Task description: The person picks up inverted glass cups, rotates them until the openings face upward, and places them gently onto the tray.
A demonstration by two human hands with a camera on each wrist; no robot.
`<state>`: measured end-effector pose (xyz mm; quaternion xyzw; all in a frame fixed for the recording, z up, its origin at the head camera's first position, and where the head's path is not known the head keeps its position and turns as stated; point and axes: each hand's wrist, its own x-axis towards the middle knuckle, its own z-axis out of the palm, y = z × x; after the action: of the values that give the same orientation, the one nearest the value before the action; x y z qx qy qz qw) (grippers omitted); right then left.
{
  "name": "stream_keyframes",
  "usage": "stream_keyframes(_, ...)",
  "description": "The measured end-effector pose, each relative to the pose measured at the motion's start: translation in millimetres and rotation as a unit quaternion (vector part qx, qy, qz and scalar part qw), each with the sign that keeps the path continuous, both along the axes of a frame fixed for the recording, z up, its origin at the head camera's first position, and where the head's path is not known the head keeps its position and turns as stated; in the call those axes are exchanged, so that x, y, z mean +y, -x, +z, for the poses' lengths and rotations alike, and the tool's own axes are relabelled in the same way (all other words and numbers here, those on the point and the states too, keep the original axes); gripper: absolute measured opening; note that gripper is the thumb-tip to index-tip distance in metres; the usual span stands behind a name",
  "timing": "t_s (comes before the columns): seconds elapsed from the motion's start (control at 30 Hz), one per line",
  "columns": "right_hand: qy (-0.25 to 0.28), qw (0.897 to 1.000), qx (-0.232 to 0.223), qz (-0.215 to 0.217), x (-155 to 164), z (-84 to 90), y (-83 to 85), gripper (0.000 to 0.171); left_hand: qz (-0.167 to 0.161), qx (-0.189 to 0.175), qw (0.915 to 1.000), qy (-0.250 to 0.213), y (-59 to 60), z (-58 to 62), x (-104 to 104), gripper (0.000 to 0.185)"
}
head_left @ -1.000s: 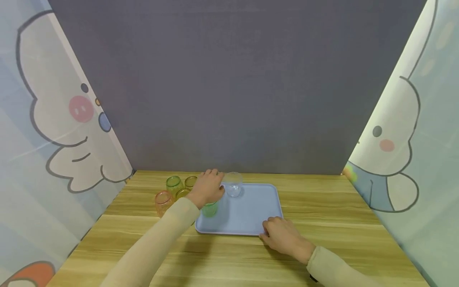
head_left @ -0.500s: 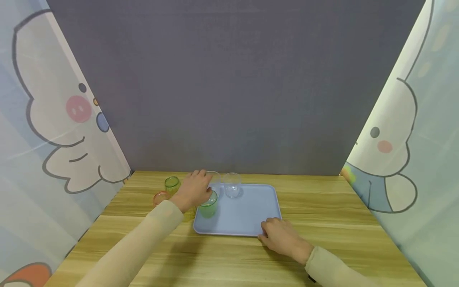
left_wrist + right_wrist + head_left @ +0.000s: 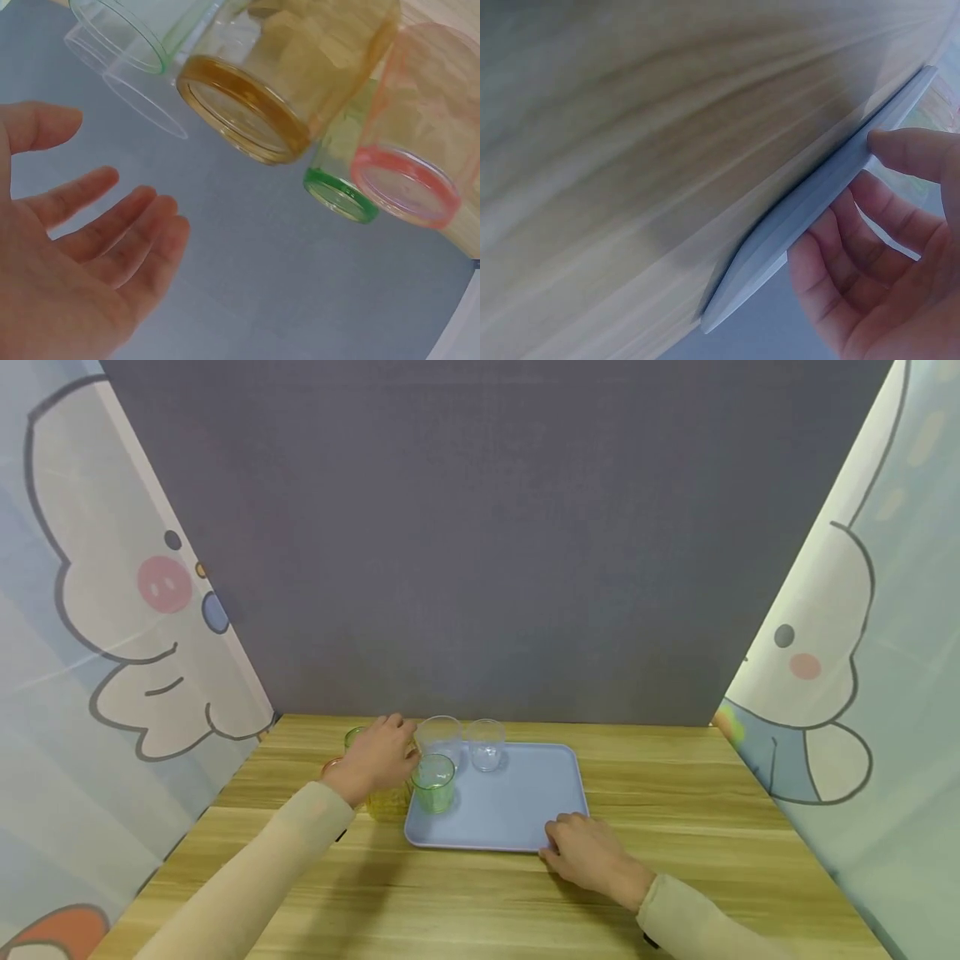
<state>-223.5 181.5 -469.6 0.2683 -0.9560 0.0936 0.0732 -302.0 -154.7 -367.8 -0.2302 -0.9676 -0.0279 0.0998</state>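
Note:
A blue tray (image 3: 517, 793) lies on the table. My right hand (image 3: 588, 853) grips its near right corner; in the right wrist view the thumb (image 3: 907, 150) presses the outer side of the rim and the fingers reach over it. Two clear glasses (image 3: 487, 745) and a light green glass (image 3: 433, 787) stand upright on the tray's left part. My left hand (image 3: 378, 756) is over the coloured glasses left of the tray, its fingers loosely bent with nothing in them. Those glasses, an amber one (image 3: 285, 67), a pink one (image 3: 416, 135) and a green one (image 3: 341, 191), are partly hidden by it from above.
The wooden table (image 3: 675, 793) extends to both sides and in front of the tray. A dark grey panel (image 3: 487, 568) stands along its far edge. Curtains with cartoon prints (image 3: 168, 585) hang at left and right.
My left hand has drawn back leftward from the tray to the coloured glasses, bringing a second clear glass and the light green glass into full sight. The right hand keeps its place on the tray.

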Motion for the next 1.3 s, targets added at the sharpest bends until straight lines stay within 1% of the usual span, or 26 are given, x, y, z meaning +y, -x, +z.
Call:
stream_keyframes(0.07,0.001,1.000,0.002,0.002,0,0.1,0.0,0.032,0.000,-0.002,1.0000,0.003,-1.8,-0.3,-3,0.033)
stream_keyframes(0.17,0.002,1.000,0.001,0.004,0,0.1,-0.1,0.032,-0.001,-0.005,0.9999,0.013,-3.5,-2.7,-7,0.030)
stream_keyframes(0.3,0.001,1.000,-0.002,0.002,1,-0.4,-0.4,0.033,-0.003,-0.015,0.9995,0.026,-3.9,-8.2,-11,0.039)
stream_keyframes(0.4,0.001,1.000,-0.006,0.001,0,-0.7,-0.3,0.033,-0.001,-0.024,0.9993,0.028,-3.2,-12.9,-15,0.043)
stream_keyframes(0.5,0.002,1.000,-0.006,0.002,0,-0.9,0.3,0.033,0.008,-0.039,0.9988,0.030,-2.4,-17.6,-19,0.046)
stream_keyframes(0.6,0.002,1.000,-0.005,0.004,-1,-0.8,0.7,0.032,0.017,-0.054,0.9976,0.040,-1.4,-20.6,-21,0.049)
stream_keyframes(0.7,0.003,1.000,-0.002,0.005,-1,-0.8,0.8,0.032,0.029,-0.071,0.9958,0.049,0.0,-21.7,-22,0.050)
stream_keyframes(0.8,0.003,1.000,-0.002,0.004,-1,-1.0,0.8,0.032,0.037,-0.086,0.9944,0.048,1.8,-22.5,-23,0.051)
stream_keyframes(1.03,-0.003,1.000,-0.005,0.002,-1,-1.5,0.6,0.032,0.056,-0.133,0.9892,0.027,3.3,-24.8,-24,0.060)
stream_keyframes(1.3,-0.008,1.000,0.000,-0.005,0,-1.2,0.1,0.032,0.067,-0.151,0.9860,0.019,4.8,-22.6,-23,0.058)
